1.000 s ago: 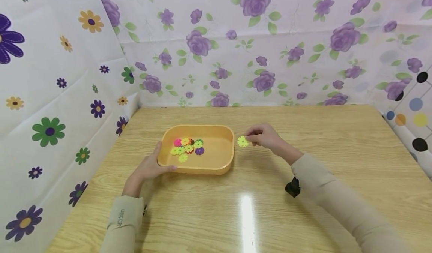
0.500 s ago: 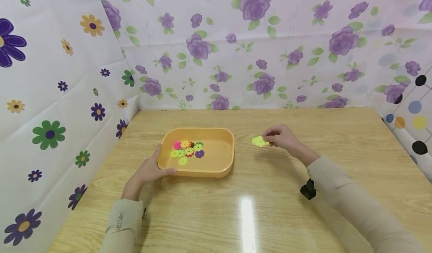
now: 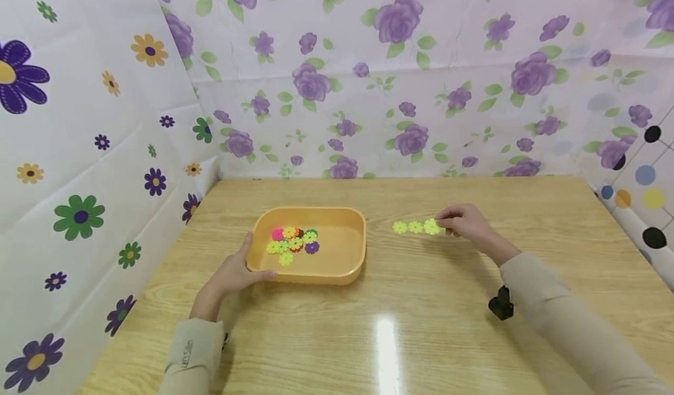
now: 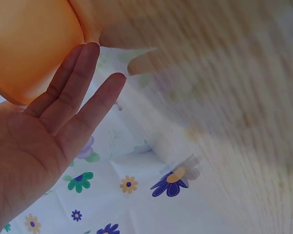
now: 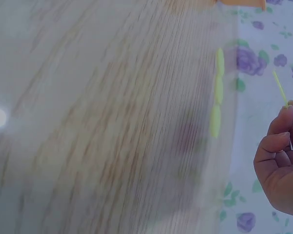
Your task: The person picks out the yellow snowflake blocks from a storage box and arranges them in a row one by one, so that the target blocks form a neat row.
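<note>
Floral sheets wall the scene on the far, left and right sides. Wooden table, pale grain, glare patch near centre. Orange tray, left of centre, holding a cluster of small flower discs in pink, yellow, green and purple at its left end. Left hand rests against the tray's near-left corner, fingers straight along the wall in the wrist view, thumb over the rim. Right hand, right of the tray, fingers curled, pinches a yellow-green disc by its edge; the wrist view shows it edge-on, tilted, lifted off the table. Row of yellow-green discs lies flat just left of that hand, its long axis running left to right, well apart from the tray. Risks, as judged: the thin disc could slip from so slight a pinch, and a knuckle brushing the row could push it out of line.
</note>
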Demonstrator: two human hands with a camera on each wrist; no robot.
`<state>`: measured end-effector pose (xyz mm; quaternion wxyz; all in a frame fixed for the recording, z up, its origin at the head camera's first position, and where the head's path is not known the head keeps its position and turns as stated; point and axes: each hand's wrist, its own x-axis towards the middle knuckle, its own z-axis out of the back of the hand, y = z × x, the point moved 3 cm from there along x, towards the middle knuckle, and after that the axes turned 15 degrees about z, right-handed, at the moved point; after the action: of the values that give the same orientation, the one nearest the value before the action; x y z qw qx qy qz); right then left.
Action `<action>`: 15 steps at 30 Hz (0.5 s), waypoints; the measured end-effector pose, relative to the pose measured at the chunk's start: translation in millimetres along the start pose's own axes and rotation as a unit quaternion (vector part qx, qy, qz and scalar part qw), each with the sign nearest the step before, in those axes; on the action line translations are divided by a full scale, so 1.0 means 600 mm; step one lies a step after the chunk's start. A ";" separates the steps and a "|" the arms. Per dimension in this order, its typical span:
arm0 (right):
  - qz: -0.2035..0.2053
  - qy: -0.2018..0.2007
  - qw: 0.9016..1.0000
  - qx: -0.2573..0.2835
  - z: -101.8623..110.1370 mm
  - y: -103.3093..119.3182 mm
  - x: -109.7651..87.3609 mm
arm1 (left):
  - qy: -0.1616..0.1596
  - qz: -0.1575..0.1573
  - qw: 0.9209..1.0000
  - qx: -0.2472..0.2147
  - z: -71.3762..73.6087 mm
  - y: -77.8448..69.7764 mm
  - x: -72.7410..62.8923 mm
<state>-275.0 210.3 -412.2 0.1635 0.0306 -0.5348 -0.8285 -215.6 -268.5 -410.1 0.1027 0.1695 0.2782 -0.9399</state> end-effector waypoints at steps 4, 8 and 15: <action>-0.014 0.000 1.000 -0.009 0.018 -0.007 -0.010 | -0.002 -0.003 1.000 -0.002 -0.002 0.002 0.000; -0.026 -0.006 0.999 -0.023 0.036 -0.015 -0.017 | -0.003 -0.009 1.000 -0.004 -0.002 0.002 0.000; -0.050 -0.004 0.997 -0.051 0.054 -0.035 -0.024 | 0.000 -0.010 1.000 -0.005 -0.001 0.000 0.000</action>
<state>-274.0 251.1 -418.9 0.1213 0.0454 -0.4905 -0.8618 -215.2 -268.0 -410.4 0.0946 0.1663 0.2844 -0.9394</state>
